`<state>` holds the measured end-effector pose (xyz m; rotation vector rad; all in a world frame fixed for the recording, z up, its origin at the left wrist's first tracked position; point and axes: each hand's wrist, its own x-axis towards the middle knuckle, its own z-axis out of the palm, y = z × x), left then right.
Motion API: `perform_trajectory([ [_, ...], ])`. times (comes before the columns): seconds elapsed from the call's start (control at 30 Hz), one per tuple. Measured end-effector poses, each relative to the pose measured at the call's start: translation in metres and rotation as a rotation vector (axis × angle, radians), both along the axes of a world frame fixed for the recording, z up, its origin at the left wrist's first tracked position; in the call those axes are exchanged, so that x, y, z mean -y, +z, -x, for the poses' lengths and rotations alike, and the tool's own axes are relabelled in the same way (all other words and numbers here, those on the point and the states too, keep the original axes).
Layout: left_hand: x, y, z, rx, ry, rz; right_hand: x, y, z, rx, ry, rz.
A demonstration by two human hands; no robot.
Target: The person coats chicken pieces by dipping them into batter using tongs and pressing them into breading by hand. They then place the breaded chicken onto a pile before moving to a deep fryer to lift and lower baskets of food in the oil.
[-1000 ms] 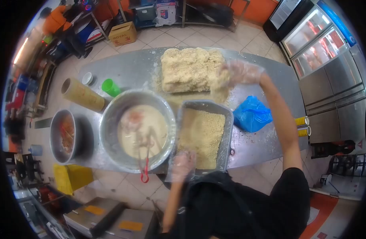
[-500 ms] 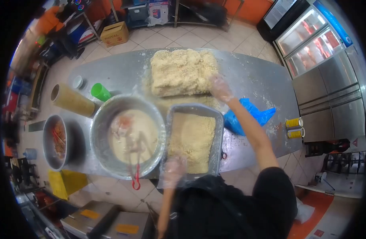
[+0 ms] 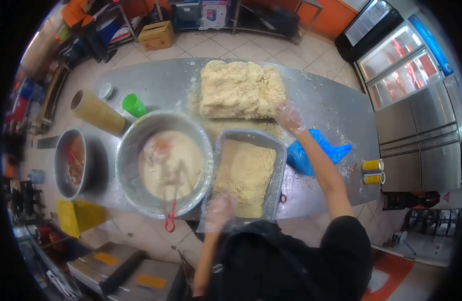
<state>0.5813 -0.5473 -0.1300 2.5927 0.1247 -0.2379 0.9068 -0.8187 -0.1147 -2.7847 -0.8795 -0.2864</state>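
Note:
My right hand (image 3: 290, 119), in a clear plastic glove, reaches to the near right corner of a large breaded slab (image 3: 241, 90). Its fingers look stretched out against the crumbly edge, holding nothing visible. My left hand (image 3: 220, 211), gloved too and smeared by motion, is at the near left corner of a grey tub (image 3: 282, 165). Pale yellow breading (image 3: 246, 175) fills part of this tub. To its left stands a big metal bowl (image 3: 121, 165) of whitish batter (image 3: 158, 180), with red-handled tongs (image 3: 171, 215) leaning over the rim.
A blue plastic bag (image 3: 311, 155) lies right of the tub, near two yellow cans (image 3: 373, 171). On the left are a green cup (image 3: 134, 105), a tan cylinder (image 3: 98, 111), a small white bowl (image 3: 106, 90) and another metal bowl (image 3: 85, 165). A person in orange (image 3: 80, 15) stands far back.
The whole view has shifted a little, so the table's things appear farther right. Both hands keep nearly the same places beside the slab and the tub.

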Motion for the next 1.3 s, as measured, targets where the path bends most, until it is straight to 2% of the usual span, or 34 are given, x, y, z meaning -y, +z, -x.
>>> perform_trajectory([
  [0.07, -0.003, -0.003, 0.002, -0.013, -0.029, 0.066, -0.005, 0.0, 0.003, -0.009, -0.113, 0.008],
  [0.1, -0.004, -0.004, 0.004, -0.017, -0.032, 0.087, -0.006, 0.0, 0.0, -0.011, -0.095, 0.005],
  [0.17, -0.002, -0.001, 0.007, 0.123, 0.026, 0.097, -0.008, 0.001, -0.01, 0.006, -0.181, 0.026],
  [0.2, -0.002, 0.004, 0.007, 0.167, 0.059, 0.094, -0.013, 0.003, -0.017, 0.09, -0.156, -0.175],
  [0.23, -0.004, 0.006, 0.005, 0.106, -0.027, 0.089, -0.017, 0.003, -0.026, 0.16, -0.133, -0.379],
  [0.3, -0.015, 0.03, 0.003, 0.012, -0.063, 0.072, 0.003, -0.033, -0.07, 0.709, 0.039, 0.445],
  [0.37, -0.034, 0.098, -0.009, 0.515, 0.163, -0.136, -0.008, -0.031, -0.076, 0.529, 0.151, 0.486],
  [0.43, -0.072, 0.121, -0.006, 0.473, 0.575, -0.584, -0.046, -0.001, -0.072, 0.027, -0.028, 0.644],
  [0.47, -0.089, 0.12, -0.005, 0.459, 0.595, -0.597, -0.041, 0.005, -0.071, -0.01, -0.05, 0.47],
  [0.5, -0.106, 0.117, -0.003, 0.052, 0.581, -0.453, -0.035, 0.006, -0.069, -0.053, -0.078, 0.298],
  [0.53, -0.12, 0.112, -0.002, -0.345, 0.551, -0.293, -0.034, 0.004, -0.067, -0.06, -0.064, 0.296],
  [0.57, -0.129, 0.095, 0.001, -0.356, 0.558, -0.295, -0.033, 0.001, -0.064, 0.138, -0.073, 0.449],
  [0.63, -0.14, 0.043, 0.014, -0.029, 0.315, -0.451, -0.027, -0.005, -0.057, 0.334, -0.074, 0.597],
  [0.67, -0.14, 0.032, 0.021, 0.185, 0.27, -0.641, -0.024, -0.008, -0.056, 0.443, -0.07, 0.589],
  [0.7, -0.143, 0.015, 0.028, 0.181, 0.267, -0.646, -0.023, -0.008, -0.05, 0.493, -0.071, 0.583],
  [0.73, -0.147, 0.01, 0.032, 0.397, 0.439, -0.161, -0.024, -0.003, -0.042, 0.543, -0.074, 0.576],
  [0.8, -0.155, 0.015, 0.044, 0.583, 0.592, 0.342, -0.018, 0.012, -0.024, 0.615, -0.113, 0.621],
  [0.83, -0.153, 0.065, 0.042, 0.221, 0.501, 0.056, -0.012, 0.014, -0.02, 0.609, -0.115, 0.622],
  [0.9, -0.156, 0.084, 0.048, -0.143, 0.389, -0.23, 0.002, 0.014, -0.014, 0.656, 0.065, 0.318],
  [0.93, -0.158, 0.068, 0.055, -0.088, 0.375, -0.393, 0.006, 0.005, -0.009, 0.651, 0.063, 0.317],
  [0.97, -0.161, 0.061, 0.059, -0.031, 0.359, -0.555, 0.008, -0.008, -0.004, 0.155, 0.041, -0.244],
  [1.0, -0.164, 0.064, 0.059, -0.033, 0.359, -0.557, 0.004, -0.004, 0.004, -0.118, 0.044, -0.505],
  [1.03, -0.168, 0.072, 0.057, -0.146, 0.41, -0.474, 0.0, 0.002, 0.013, -0.36, 0.019, -0.789],
  [1.07, -0.172, 0.08, 0.054, -0.258, 0.46, -0.388, -0.021, 0.036, 0.034, -0.411, -0.111, -0.687],
  [1.1, -0.173, 0.093, 0.047, -0.255, 0.462, -0.389, -0.033, 0.055, 0.044, -0.459, -0.239, -0.58],
  [1.17, -0.172, 0.121, 0.036, -0.403, 0.441, -0.378, -0.006, 0.013, 0.026, -0.412, -0.165, -0.607],
  [1.2, -0.172, 0.133, 0.036, -0.4, 0.445, -0.377, -0.006, 0.011, 0.024, -0.387, -0.127, -0.624],
  [1.23, -0.174, 0.143, 0.039, -0.39, 0.445, -0.391, -0.016, 0.023, 0.029, -0.363, -0.089, -0.64],
  [1.3, -0.179, 0.149, 0.042, -0.381, 0.446, -0.41, -0.032, 0.047, 0.046, -0.567, -0.226, -0.768],
])
